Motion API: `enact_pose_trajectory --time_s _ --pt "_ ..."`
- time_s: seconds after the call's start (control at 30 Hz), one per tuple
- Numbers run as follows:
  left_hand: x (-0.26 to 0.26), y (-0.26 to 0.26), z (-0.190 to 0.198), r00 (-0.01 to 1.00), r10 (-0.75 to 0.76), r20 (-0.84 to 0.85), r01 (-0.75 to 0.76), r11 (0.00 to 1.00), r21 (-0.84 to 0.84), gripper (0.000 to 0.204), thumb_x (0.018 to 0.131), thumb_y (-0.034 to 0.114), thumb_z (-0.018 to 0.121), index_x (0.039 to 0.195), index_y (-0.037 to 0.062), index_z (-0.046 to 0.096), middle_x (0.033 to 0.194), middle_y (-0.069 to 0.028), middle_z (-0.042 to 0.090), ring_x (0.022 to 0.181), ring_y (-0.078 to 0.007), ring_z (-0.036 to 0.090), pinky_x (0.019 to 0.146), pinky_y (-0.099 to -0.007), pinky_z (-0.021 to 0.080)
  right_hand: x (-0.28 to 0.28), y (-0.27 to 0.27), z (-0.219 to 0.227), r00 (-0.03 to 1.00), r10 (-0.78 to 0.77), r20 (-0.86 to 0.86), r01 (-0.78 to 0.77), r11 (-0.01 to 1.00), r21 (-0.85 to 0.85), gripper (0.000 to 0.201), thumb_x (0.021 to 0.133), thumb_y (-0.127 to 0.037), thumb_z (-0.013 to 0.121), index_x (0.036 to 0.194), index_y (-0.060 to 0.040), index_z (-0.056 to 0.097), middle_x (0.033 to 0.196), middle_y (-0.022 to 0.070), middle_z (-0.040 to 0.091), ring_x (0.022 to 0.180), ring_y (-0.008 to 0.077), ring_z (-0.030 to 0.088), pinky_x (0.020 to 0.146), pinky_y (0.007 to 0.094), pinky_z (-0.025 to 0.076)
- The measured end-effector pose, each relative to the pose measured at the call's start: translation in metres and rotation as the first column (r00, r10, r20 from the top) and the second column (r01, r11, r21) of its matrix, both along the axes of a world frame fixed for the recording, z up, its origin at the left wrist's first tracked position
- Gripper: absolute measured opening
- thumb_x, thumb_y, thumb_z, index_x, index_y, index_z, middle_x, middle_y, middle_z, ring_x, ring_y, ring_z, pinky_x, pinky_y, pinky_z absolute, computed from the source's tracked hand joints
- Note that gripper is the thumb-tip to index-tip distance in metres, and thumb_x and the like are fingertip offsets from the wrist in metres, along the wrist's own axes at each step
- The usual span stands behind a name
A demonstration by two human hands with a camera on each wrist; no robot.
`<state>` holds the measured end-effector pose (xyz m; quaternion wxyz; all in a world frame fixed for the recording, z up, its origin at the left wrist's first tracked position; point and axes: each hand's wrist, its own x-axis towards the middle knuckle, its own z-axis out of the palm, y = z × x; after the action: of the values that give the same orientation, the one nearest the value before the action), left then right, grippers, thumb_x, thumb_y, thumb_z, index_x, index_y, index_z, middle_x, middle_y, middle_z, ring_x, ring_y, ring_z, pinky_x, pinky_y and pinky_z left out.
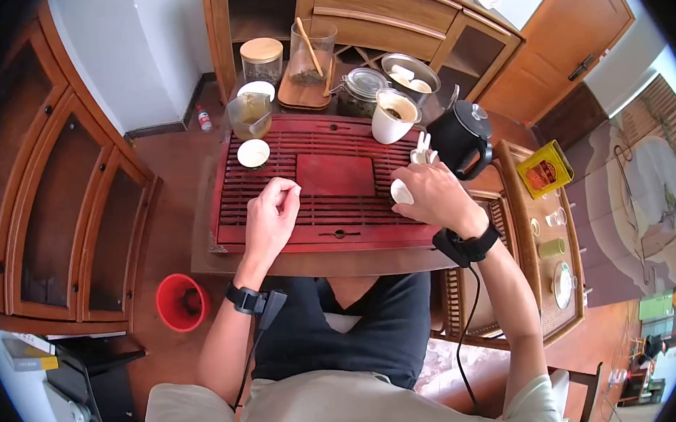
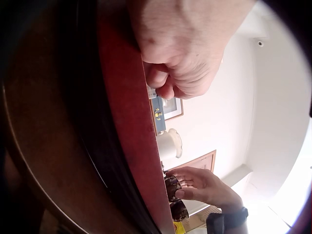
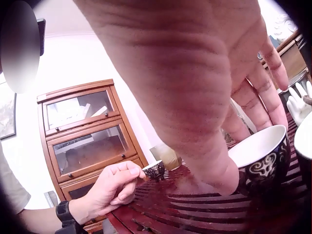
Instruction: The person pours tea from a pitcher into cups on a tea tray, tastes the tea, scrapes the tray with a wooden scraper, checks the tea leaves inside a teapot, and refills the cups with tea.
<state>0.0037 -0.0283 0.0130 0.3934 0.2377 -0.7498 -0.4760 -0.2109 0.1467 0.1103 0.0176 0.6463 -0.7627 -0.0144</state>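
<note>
My right hand [image 1: 434,193] is over the right side of a slatted red tea tray [image 1: 335,175]. Its thumb and fingers sit on either side of a small teacup [image 3: 265,163], white inside with a dark, silver-patterned outside. In the left wrist view, a second dark patterned cup [image 2: 179,211] shows just below that hand. My left hand [image 1: 271,216] rests at the tray's front left, fingers loosely curled, nothing seen in it. Beyond it on the tray is another teacup [image 1: 253,152]. A white hand-shaped ornament [image 1: 423,150] stands just past my right hand.
A white mug [image 1: 394,118] with dark contents is at the tray's back right, beside a black kettle [image 1: 462,139]. Behind stand a glass pitcher [image 1: 249,116], a clip-top jar [image 1: 362,94] and a wood-lidded jar [image 1: 262,60]. A red bin [image 1: 181,304] is on the floor.
</note>
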Motion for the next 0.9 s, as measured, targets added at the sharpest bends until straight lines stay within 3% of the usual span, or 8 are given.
enact_pose_trajectory --time_s 0.17,0.27,0.4,0.43,0.53,0.57,0.7,0.9 --pt "0.001 0.0 0.0 0.999 -0.01 0.034 0.01 1.0 0.007 0.004 0.092 0.004 0.06 0.093 -0.0002 0.06 0.061 -0.0049 0.056 0.054 -0.0027 0.045 0.048 -0.0237 0.037 0.007 -0.021 0.006 1.0 0.024 0.003 -0.023 0.985 -0.172 0.044 0.074 -0.029 0.076 0.105 -0.0037 0.058 0.088 0.014 0.066 0.089 0.0317 0.066 0.082 0.0433 0.05" --pt "0.0 -0.001 -0.002 1.0 0.017 0.019 -0.017 0.999 -0.039 0.004 0.092 0.004 0.06 0.094 0.0001 0.06 0.06 -0.0051 0.055 0.054 -0.003 0.043 0.048 -0.0239 0.036 0.013 -0.043 0.01 1.0 -0.004 0.023 0.007 0.994 -0.113 0.052 0.075 -0.028 0.074 0.117 -0.0032 0.056 0.093 0.0179 0.067 0.094 0.0347 0.065 0.086 0.045 0.049" --pt "0.001 0.0 -0.001 1.0 0.013 0.018 -0.013 1.0 -0.013 0.004 0.092 0.004 0.06 0.093 0.0005 0.06 0.059 -0.0059 0.054 0.053 -0.0038 0.042 0.049 -0.025 0.037 0.015 -0.069 -0.004 0.999 0.021 0.048 -0.015 0.992 -0.126 0.052 0.074 -0.027 0.075 0.116 -0.0022 0.055 0.089 0.018 0.067 0.088 0.0371 0.066 0.079 0.0469 0.051" --pt "0.001 -0.001 -0.003 1.0 0.004 0.017 -0.004 1.0 0.004 0.004 0.092 0.005 0.06 0.093 0.0006 0.06 0.059 -0.0058 0.054 0.053 -0.0042 0.042 0.049 -0.0252 0.037 0.017 -0.074 -0.007 0.999 -0.017 0.044 0.019 0.999 -0.034 0.053 0.074 -0.029 0.075 0.116 -0.0027 0.055 0.094 0.0169 0.066 0.093 0.0356 0.065 0.083 0.0456 0.051" --pt "-0.001 -0.002 -0.003 1.0 -0.001 0.018 0.001 1.0 0.004 0.005 0.092 0.005 0.06 0.094 0.0008 0.06 0.058 -0.0057 0.054 0.052 -0.0049 0.042 0.049 -0.0254 0.037 0.015 -0.075 -0.025 1.0 0.024 -0.014 -0.025 0.997 -0.079 0.055 0.075 -0.032 0.076 0.116 -0.0032 0.055 0.102 0.0155 0.064 0.101 0.0334 0.063 0.088 0.0444 0.049" --pt "0.001 -0.002 -0.003 1.0 0.007 0.023 -0.007 1.0 -0.007 0.006 0.092 0.006 0.06 0.094 0.0009 0.06 0.058 -0.0058 0.053 0.052 -0.0052 0.042 0.049 -0.0255 0.037 0.015 -0.076 -0.027 1.0 -0.021 -0.002 0.021 1.0 -0.007 0.062 0.075 -0.036 0.076 0.122 -0.0041 0.053 0.109 0.0152 0.061 0.106 0.0332 0.06 0.092 0.0437 0.047" --pt "0.001 -0.001 -0.001 1.0 -0.002 0.02 0.003 1.0 -0.014 0.006 0.091 0.006 0.06 0.094 0.0008 0.061 0.058 -0.0063 0.053 0.051 -0.0057 0.043 0.049 -0.0255 0.037 0.012 -0.057 -0.021 0.999 -0.002 0.033 0.005 0.995 -0.096 0.076 0.076 -0.04 0.076 0.135 -0.0053 0.043 0.113 0.0187 0.06 0.107 0.0369 0.059 0.093 0.0459 0.046" --pt "0.001 -0.001 -0.004 1.0 -0.019 0.004 0.019 0.999 0.035 0.004 0.091 0.004 0.06 0.093 0.0006 0.06 0.058 -0.006 0.054 0.051 -0.0054 0.044 0.048 -0.0249 0.037 -0.001 0.011 0.014 0.993 -0.047 0.106 0.062 0.989 -0.138 0.069 0.077 -0.036 0.075 0.133 -0.0057 0.048 0.116 0.0195 0.059 0.108 0.0369 0.058 0.095 0.0441 0.045"
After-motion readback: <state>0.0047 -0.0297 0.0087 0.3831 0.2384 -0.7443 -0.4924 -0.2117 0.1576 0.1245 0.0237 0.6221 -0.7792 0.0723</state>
